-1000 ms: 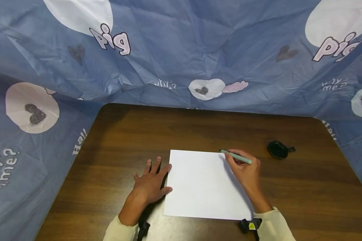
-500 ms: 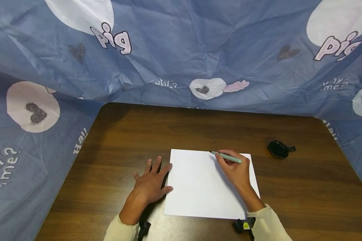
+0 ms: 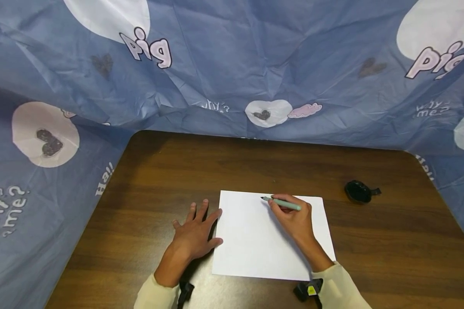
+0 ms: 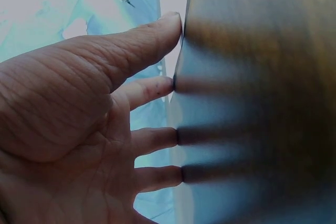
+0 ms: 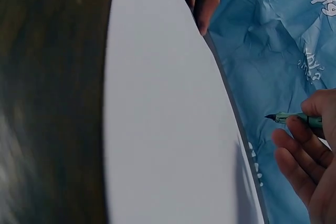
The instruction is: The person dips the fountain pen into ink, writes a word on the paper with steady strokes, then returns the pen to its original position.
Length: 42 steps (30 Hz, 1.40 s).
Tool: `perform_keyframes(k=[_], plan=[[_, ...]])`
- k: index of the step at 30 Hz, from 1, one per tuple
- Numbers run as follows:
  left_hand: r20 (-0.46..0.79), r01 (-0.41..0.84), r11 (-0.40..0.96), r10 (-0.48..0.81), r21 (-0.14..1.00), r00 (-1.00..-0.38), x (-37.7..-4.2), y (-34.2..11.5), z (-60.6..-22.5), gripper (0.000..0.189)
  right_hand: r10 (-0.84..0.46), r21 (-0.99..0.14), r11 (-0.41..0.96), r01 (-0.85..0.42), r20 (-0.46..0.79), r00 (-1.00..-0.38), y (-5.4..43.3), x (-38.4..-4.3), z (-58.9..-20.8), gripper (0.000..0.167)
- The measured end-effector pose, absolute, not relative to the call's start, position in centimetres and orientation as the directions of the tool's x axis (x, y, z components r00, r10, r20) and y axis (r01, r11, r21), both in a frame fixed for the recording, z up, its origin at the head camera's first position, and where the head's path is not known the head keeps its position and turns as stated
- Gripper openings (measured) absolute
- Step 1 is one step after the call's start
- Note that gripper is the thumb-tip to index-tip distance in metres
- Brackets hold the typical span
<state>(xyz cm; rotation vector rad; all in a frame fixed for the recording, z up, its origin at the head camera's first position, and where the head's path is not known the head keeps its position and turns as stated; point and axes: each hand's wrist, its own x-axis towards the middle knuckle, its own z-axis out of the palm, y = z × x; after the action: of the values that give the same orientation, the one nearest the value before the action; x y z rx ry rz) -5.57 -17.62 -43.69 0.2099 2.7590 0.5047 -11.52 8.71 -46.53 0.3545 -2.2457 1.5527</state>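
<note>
A sheet of white paper (image 3: 251,240) lies on the wooden table with no marks visible on it. My left hand (image 3: 193,237) rests beside its left edge, fingers spread, with the thumb and index fingertips at the paper's border. In the left wrist view the left hand (image 4: 84,108) shows straight fingertips touching the tabletop. Over the paper's upper right part, my right hand (image 3: 295,219) pinches a light green pen (image 3: 287,204) with a dark tip pointing left. The right wrist view shows the pen (image 5: 286,117) held between thumb and fingers, its tip apart from the paper.
A small black pan-shaped dish (image 3: 357,191) with a short handle stands on the right of the brown wooden table (image 3: 170,171). A blue printed cloth (image 3: 216,64) hangs behind the table and along its sides.
My right hand has moved left with the pen, from the paper's upper right corner to over its upper part. The left hand stays in place beside the paper.
</note>
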Motion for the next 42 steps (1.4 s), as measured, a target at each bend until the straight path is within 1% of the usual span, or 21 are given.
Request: perform_keyframes(k=[6, 11, 21, 30, 36, 42], plan=[[-0.284, 0.084, 0.927, 0.198, 0.366, -0.938, -5.6, -17.5, -43.6, 0.073, -0.013, -0.847, 0.327, -0.418, 0.439, -0.899, 8.6, -11.7, -47.4, 0.011], [-0.280, 0.087, 0.926, 0.199, 0.367, -0.939, -5.6, -17.6, -43.6, 0.073, -0.044, -0.837, 0.368, -0.405, 0.420, -0.907, 8.0, -11.7, -47.6, 0.015], [-0.259, 0.103, 0.929, 0.204, 0.356, -0.944, -5.5, -17.7, -43.7, 0.073, -0.166, -0.848, 0.360, -0.388, 0.352, -0.921, 7.5, -11.3, -47.9, 0.015], [-0.266, 0.099, 0.927, 0.204, 0.361, -0.942, -5.5, -17.5, -43.7, 0.073, -0.179, -0.851, 0.377, -0.366, 0.321, -0.930, 7.1, -11.1, -48.0, 0.014], [-0.267, 0.095, 0.928, 0.201, 0.361, -0.942, -5.5, -17.5, -43.8, 0.073, -0.189, -0.841, 0.383, -0.381, 0.333, -0.924, 7.0, -11.1, -48.1, 0.015], [-0.275, 0.097, 0.929, 0.204, 0.358, -0.940, -5.6, -17.5, -43.7, 0.072, -0.219, -0.788, 0.431, -0.439, 0.380, -0.899, 7.0, -11.3, -48.3, 0.017]])
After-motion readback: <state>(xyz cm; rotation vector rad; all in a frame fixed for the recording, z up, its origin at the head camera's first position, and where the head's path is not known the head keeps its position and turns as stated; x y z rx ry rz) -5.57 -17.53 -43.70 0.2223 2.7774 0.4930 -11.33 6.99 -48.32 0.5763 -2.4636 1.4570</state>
